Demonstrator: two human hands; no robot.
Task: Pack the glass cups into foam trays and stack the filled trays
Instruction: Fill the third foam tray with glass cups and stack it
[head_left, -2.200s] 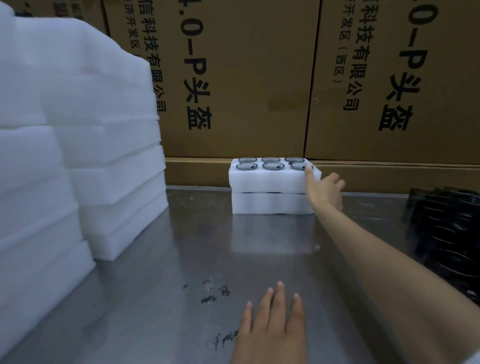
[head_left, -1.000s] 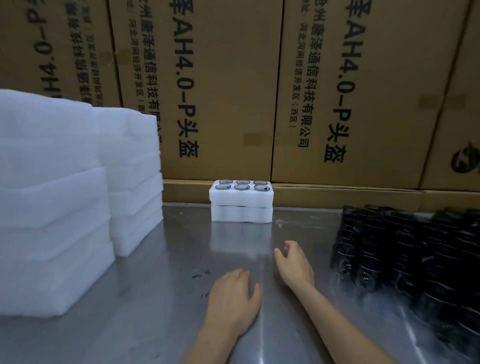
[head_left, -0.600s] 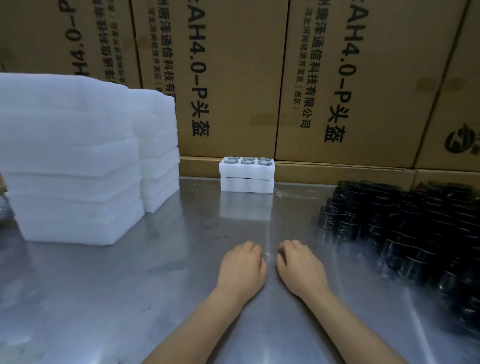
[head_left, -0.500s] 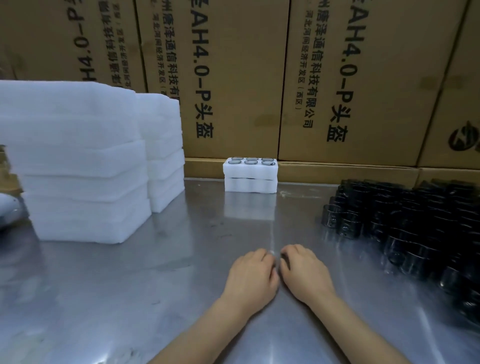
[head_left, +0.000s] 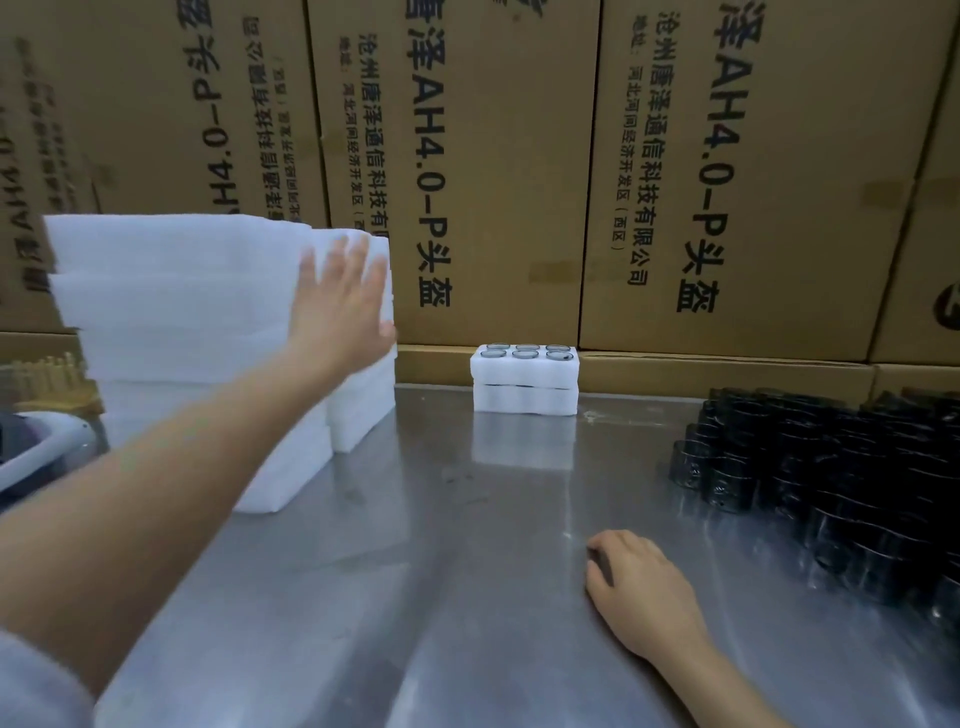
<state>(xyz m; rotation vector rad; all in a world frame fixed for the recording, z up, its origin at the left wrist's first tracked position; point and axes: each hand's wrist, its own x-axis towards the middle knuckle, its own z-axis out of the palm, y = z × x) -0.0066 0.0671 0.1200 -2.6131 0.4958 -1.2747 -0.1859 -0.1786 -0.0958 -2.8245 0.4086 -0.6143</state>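
Two white foam trays (head_left: 524, 382) are stacked at the back of the steel table (head_left: 415, 545), the top one holding several glass cups (head_left: 525, 353). A mass of dark glass cups (head_left: 831, 478) covers the table's right side. Tall stacks of empty foam trays (head_left: 171, 322) stand at the left. My left hand (head_left: 340, 306) is raised with fingers spread in front of the upper trays of the farther stack, holding nothing. My right hand (head_left: 639, 587) rests palm down on the table with fingers curled, empty.
Large printed cardboard boxes (head_left: 493, 156) form a wall right behind the table. A grey-white bin rim (head_left: 47, 447) and a wooden rack (head_left: 47, 371) show at the far left, behind the foam stacks.
My left hand has lifted off the table and reached up left to the empty foam stack. My right hand stays on the table. The view has tilted up.
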